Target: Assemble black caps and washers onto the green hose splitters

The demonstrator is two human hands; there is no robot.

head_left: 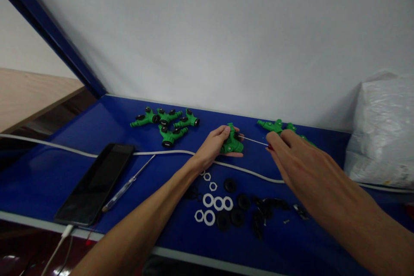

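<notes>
Forearms reached over loose rings [213,207]: left hand [213,146] gripped a green fitting [232,143], right hand [291,155] pinched a screwdriver [255,140] into it; approx. four fittings [166,123] sat finished, w/ more parts left.

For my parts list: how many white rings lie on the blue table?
7 white rings: three small ones near the left wrist, four larger below by the black parts; the arm may hide more.

My right hand [291,155] covered the red handle of the thin metal screwdriver [255,140], so my grip on it could not be made out. Behind those fingers, the green plastic hose fittings [273,126] were partly hidden. Below my left hand [215,144], the small black parts [265,213] were too blurred to identify. My forearms were cut off at the bottom edge.
</notes>
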